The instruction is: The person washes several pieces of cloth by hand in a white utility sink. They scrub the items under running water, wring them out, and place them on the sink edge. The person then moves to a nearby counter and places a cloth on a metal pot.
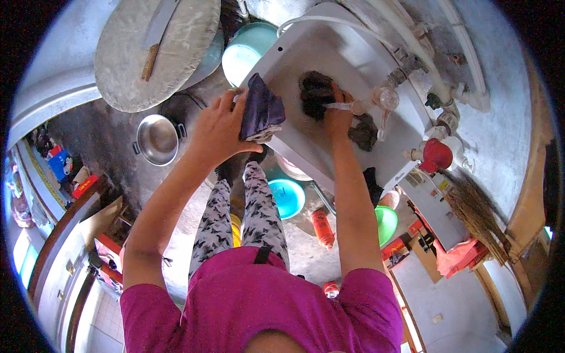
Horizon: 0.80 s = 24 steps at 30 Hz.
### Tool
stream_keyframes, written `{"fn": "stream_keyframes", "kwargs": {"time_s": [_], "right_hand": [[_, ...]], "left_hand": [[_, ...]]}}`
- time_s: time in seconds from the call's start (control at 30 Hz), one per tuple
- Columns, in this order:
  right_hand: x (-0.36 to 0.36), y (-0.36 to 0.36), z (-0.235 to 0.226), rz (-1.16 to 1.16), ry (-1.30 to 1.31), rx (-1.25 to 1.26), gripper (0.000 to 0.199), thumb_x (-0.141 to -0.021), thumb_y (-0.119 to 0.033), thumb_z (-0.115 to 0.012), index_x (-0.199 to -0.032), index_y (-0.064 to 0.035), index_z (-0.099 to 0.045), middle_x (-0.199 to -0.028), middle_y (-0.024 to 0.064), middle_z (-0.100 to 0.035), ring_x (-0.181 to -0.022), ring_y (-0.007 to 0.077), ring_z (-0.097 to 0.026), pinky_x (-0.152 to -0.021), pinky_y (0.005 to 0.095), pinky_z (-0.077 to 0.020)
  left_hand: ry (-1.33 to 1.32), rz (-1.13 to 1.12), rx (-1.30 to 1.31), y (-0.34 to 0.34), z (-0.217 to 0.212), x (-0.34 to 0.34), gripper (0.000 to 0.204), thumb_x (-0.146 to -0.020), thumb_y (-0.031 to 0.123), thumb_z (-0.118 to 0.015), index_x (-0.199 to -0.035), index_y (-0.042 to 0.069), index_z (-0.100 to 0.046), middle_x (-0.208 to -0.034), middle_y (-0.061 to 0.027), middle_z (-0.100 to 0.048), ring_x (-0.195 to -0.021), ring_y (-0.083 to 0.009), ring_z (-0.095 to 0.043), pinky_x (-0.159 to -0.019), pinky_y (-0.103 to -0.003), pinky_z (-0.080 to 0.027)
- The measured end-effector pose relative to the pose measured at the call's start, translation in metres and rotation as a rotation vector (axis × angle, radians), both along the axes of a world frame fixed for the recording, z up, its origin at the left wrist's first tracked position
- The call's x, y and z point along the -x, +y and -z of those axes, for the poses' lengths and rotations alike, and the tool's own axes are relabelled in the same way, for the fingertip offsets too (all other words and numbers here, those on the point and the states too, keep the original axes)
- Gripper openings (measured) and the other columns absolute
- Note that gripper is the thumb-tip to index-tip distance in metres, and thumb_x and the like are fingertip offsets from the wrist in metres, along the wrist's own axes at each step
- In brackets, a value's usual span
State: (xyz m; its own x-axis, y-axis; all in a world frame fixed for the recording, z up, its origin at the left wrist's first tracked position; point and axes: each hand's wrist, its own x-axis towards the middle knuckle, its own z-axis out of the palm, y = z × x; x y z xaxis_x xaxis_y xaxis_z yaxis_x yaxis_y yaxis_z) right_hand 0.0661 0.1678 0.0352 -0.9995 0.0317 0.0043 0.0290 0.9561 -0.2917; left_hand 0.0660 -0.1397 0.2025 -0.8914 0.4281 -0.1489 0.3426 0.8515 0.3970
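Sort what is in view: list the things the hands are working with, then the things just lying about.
In hand:
left hand gripping a dark purple cloth
right hand in the white sink, on a dark wet cloth under the tap

Lying about:
steel pot
round stone slab
blue plastic basin
green bowl
orange bottle

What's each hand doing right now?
Left hand: closed on a dark purple cloth.
Right hand: pressing a dark cloth in the sink; grip unclear.

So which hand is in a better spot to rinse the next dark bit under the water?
Probably the right hand: it is already inside the white sink, beside the stream, touching dark leafy stuff. The left hand is at the sink's edge, fingers holding a dark purple piece.
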Motion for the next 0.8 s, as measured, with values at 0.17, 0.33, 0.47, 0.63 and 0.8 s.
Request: {"fn": "stream_keyframes", "kwargs": {"time_s": [0.17,0.33,0.47,0.63,0.8], "right_hand": [[-0.024,0.021,-0.013,0.047,-0.127,0.194,0.047,-0.083,-0.028,-0.061,-0.128,-0.0125,-0.055,-0.135,0.0204,-0.046,-0.12,0.042,-0.045,-0.103,0.0526,-0.0324],[-0.027,-0.028,-0.033,-0.322,0.075,-0.128,0.054,-0.082,-0.03,-0.065,-0.131,-0.0142,-0.051,-0.137,0.0228,-0.042,-0.127,0.0407,-0.035,-0.107,0.05,-0.028],[0.03,-0.029,0.012,-0.148,0.045,-0.171,0.046,-0.079,-0.026,-0.068,-0.122,-0.0131,-0.057,-0.134,0.0189,-0.045,-0.124,0.0378,-0.037,-0.104,0.0496,-0.0306],[0.019,0.018,0.017,-0.071,-0.035,0.297,0.043,-0.078,-0.023,-0.069,-0.118,-0.0127,-0.059,-0.133,0.0168,-0.046,-0.121,0.0366,-0.042,-0.101,0.0519,-0.0323],[-0.015,-0.025,-0.01,-0.275,0.031,-0.14,0.05,-0.078,-0.026,-0.069,-0.125,-0.0164,-0.057,-0.135,0.0152,-0.044,-0.128,0.0344,-0.038,-0.101,0.0569,-0.0292]], "left_hand": [[-0.071,-0.06,-0.052,0.003,0.003,-0.004,0.105,-0.053,0.053,-0.082,-0.132,-0.003,-0.042,-0.13,-0.0143,-0.046,-0.109,-0.0332,-0.054,-0.088,-0.04,-0.049],[-0.012,-0.123,-0.043,0.002,0.004,-0.01,0.101,-0.053,0.048,-0.084,-0.13,-0.003,-0.044,-0.13,-0.0132,-0.047,-0.109,-0.0339,-0.053,-0.088,-0.04,-0.049],[0.011,-0.122,-0.083,0.01,0.008,-0.007,0.1,-0.052,0.045,-0.085,-0.13,-0.003,-0.044,-0.13,-0.0126,-0.046,-0.11,-0.0339,-0.052,-0.089,-0.04,-0.048],[-0.047,-0.14,-0.103,0.008,0.007,-0.007,0.099,-0.051,0.041,-0.087,-0.13,-0.001,-0.044,-0.131,-0.0125,-0.045,-0.111,-0.0344,-0.051,-0.092,-0.041,-0.047],[-0.044,-0.185,-0.13,0.001,0.013,-0.009,0.098,-0.05,0.04,-0.088,-0.129,0.0,-0.045,-0.132,-0.0127,-0.044,-0.112,-0.0349,-0.05,-0.092,-0.041,-0.047]]}}
